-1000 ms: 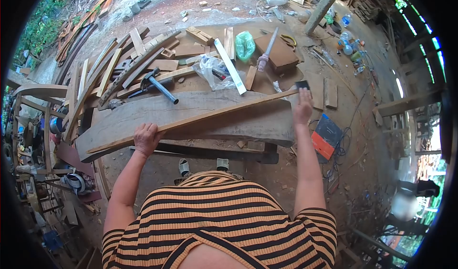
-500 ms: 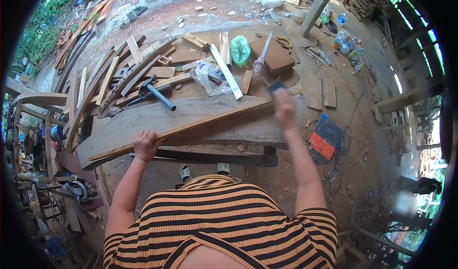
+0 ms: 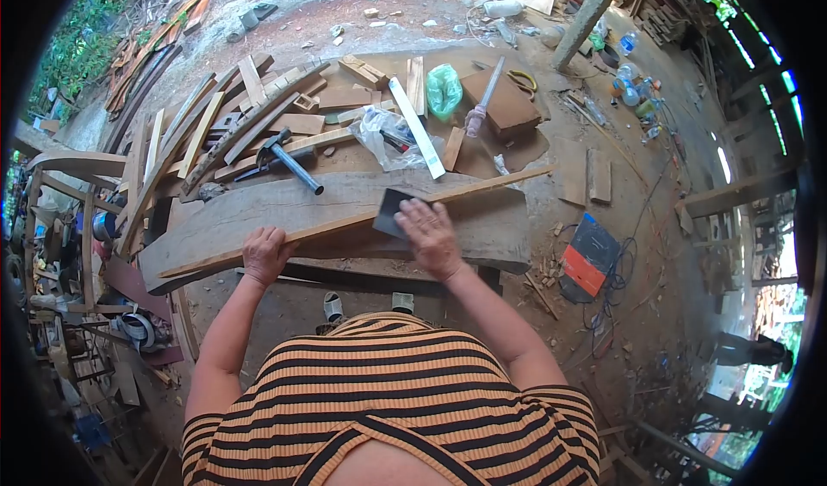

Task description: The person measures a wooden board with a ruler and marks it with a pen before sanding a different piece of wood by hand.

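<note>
A long, thin wooden strip (image 3: 500, 183) lies slantwise across a wide grey plank (image 3: 233, 213). Near the strip's left end, my left hand (image 3: 266, 253) is closed around it, knuckles up. My right hand (image 3: 432, 238) presses a dark sheet of sandpaper (image 3: 390, 210) onto the strip around its middle. The fingers lie over the sheet, and the thumb side is partly hidden. Behind the plank are a hammer (image 3: 295, 167) with a metal handle and a clear plastic bag (image 3: 377, 137) with things inside.
Wood offcuts (image 3: 198, 137) pile up at the back left. A white strip (image 3: 415, 128), a green bag (image 3: 444, 92), a handsaw-like blade with a wrapped handle (image 3: 475, 121) and a brown block (image 3: 504, 107) lie behind. An orange-and-black board (image 3: 588, 258) and cables are on the ground at right.
My right hand has slid the sandpaper left along the strip, from near its right end to about the middle. My left hand keeps its hold at nearly the same spot.
</note>
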